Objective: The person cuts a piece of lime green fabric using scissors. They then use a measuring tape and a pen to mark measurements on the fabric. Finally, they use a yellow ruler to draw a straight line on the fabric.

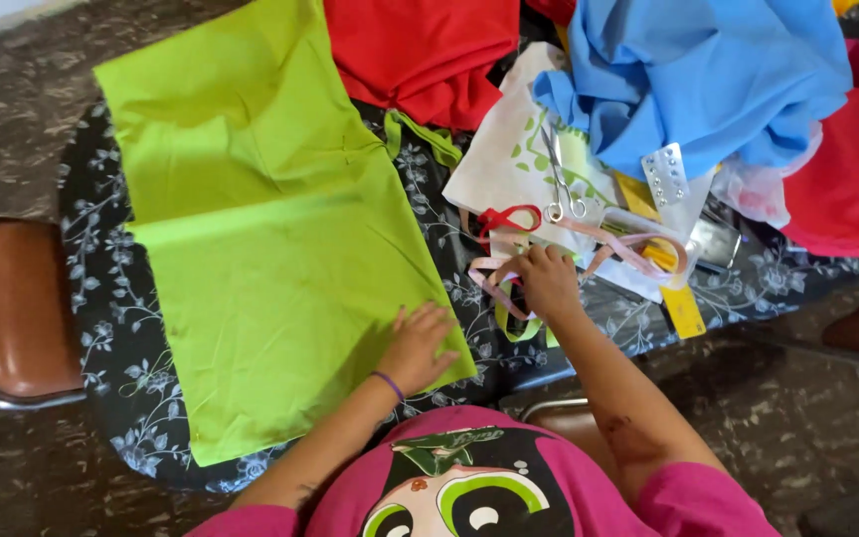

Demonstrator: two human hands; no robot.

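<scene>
The left hand [418, 343] lies flat with fingers spread on the near right corner of the lime-green cloth [260, 249], pressing it to the desk [101, 298] just inside the cloth's right edge. The right hand [547, 280] is curled over a tangle of pink ribbon [638, 247], fingers bent down onto it; whether it actually pinches a strand is hard to tell from this angle. A red ribbon [505, 219] loops just beyond its fingertips, and scissors [561, 179] lie further out on a white printed bag [499, 159]. The green cloth spreads wide to the left, its far left corner hanging past the desk edge. Blue cloth [708, 80] and red cloth [420, 55] crowd the far side, leaving only a narrow strip of bare patterned desk between the hands.
</scene>
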